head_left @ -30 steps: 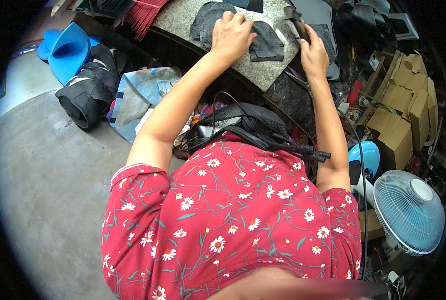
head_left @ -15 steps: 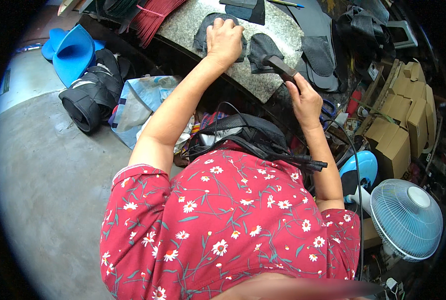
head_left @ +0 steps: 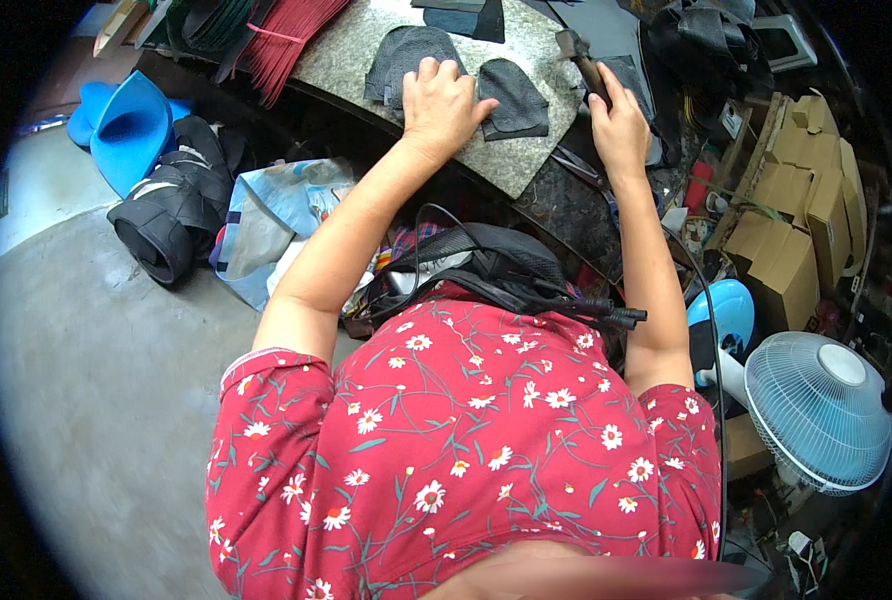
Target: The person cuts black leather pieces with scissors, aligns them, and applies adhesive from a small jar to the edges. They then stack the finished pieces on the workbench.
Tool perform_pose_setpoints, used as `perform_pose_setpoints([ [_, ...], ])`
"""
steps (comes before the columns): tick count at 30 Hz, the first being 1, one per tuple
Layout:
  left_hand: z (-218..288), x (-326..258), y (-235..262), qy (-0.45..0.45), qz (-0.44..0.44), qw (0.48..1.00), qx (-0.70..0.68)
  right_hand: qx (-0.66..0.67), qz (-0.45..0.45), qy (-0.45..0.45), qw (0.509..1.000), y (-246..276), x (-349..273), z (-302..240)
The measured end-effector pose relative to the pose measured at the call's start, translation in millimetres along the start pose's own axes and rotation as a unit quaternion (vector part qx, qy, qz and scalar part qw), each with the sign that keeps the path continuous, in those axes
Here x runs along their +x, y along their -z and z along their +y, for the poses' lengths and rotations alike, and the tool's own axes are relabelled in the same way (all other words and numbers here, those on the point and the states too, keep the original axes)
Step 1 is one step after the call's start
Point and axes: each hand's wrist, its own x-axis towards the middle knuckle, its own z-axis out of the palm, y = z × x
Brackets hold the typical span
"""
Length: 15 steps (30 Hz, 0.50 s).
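Note:
My left hand (head_left: 440, 108) is at the near right edge of a black rounded leather-like piece (head_left: 406, 55) on a speckled stone slab (head_left: 341, 60). Its fingers are curled over that edge, hiding their tips, while the thumb points out toward a second black rounded piece (head_left: 514, 98), which lies flat just to the right. In my right hand (head_left: 620, 130) is a hammer (head_left: 588, 72), gripped by its dark handle. The hammer's head is raised beyond the slab's right side, apart from both black pieces.
Bundled red strips (head_left: 291, 45) lie at the slab's left. Dark sheets (head_left: 471, 20) sit at its far edge. Scissors (head_left: 578, 165) lie right of the slab. Cardboard boxes (head_left: 776, 240) and a fan (head_left: 816, 410) stand farther right. Blue curved pieces (head_left: 136, 125) lie at far left.
The hammer has moved from the right black piece's edge up and away to the right. My left hand has slid nearer along the left piece, with its thumb now spread out.

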Motion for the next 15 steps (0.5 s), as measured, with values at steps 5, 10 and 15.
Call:
perform_pose_setpoints([
  [5,10,10,-10,0.009,-0.026,1.0,-0.001,-0.128,-0.001,0.041,0.991,-26,24,14],
  [10,11,13,-13,0.024,-0.036,0.997,-0.067,-0.116,0.042,0.086,0.989,-25,22,4],
  [15,13,12,-15,0.039,-0.051,0.98,-0.186,-0.062,0.004,0.165,0.984,-12,-7,-11],
])
